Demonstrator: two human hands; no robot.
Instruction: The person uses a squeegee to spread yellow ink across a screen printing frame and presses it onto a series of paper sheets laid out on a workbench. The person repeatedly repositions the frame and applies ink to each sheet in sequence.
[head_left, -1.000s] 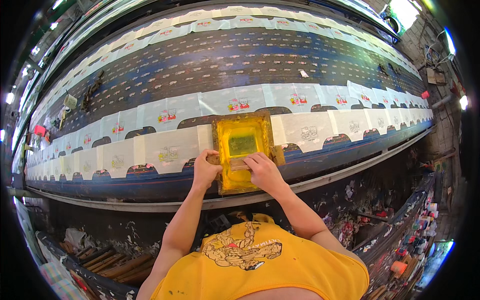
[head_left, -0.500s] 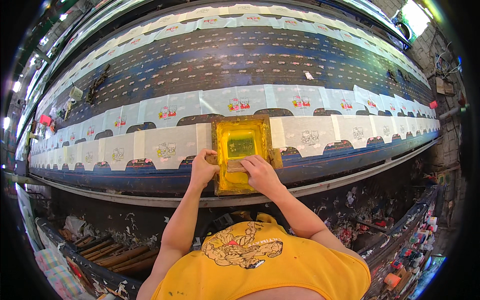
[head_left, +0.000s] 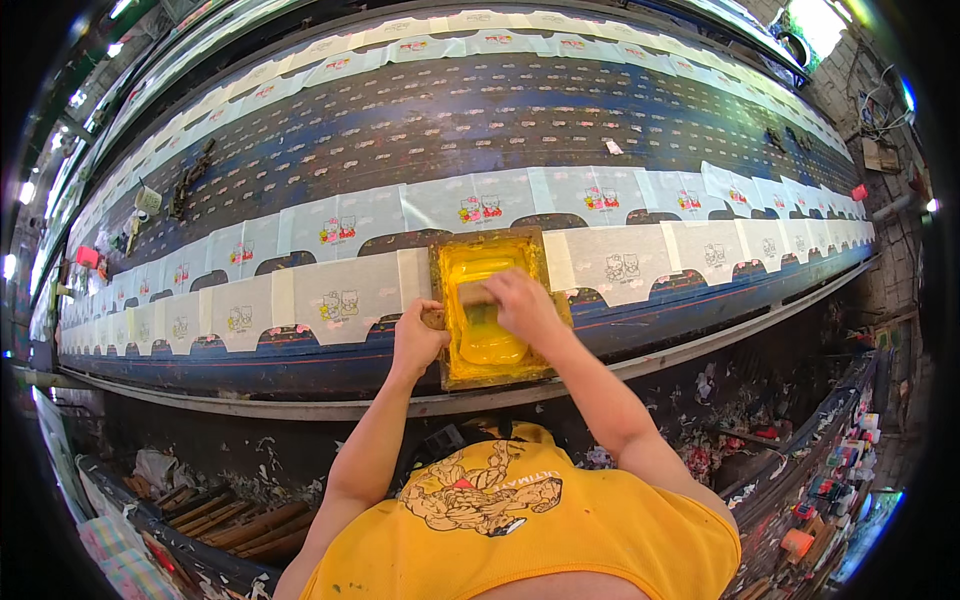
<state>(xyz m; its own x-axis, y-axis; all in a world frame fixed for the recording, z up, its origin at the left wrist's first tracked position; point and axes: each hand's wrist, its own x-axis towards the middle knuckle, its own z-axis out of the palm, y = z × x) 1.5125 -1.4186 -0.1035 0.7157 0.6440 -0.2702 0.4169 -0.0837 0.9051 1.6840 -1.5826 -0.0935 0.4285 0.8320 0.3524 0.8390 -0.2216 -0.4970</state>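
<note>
A wooden printing screen (head_left: 492, 368) smeared with thick yellow ink lies on the near row of pale fabric pieces (head_left: 620, 250) along a long dark table. My left hand (head_left: 420, 340) is closed on the left side of the screen's frame. My right hand (head_left: 522, 312) grips a wooden squeegee (head_left: 474, 294) inside the upper part of the screen, with yellow ink around its blade. Beside the screen, the near pieces carry faint outline prints, while the row behind (head_left: 340, 225) shows red and pink cartoon prints.
More fabric rows (head_left: 500, 45) line the table's far side. A white bucket (head_left: 147, 200) and pink block (head_left: 88, 258) stand at left, another pink block (head_left: 860, 192) at right. A metal rail (head_left: 650, 370) edges the table. Below are wooden sticks (head_left: 240, 530) and several small containers (head_left: 855, 450).
My right hand has pushed the squeegee from the screen's lower middle up toward its far end, and the ink has moved with it. My left hand stays at the frame's left side.
</note>
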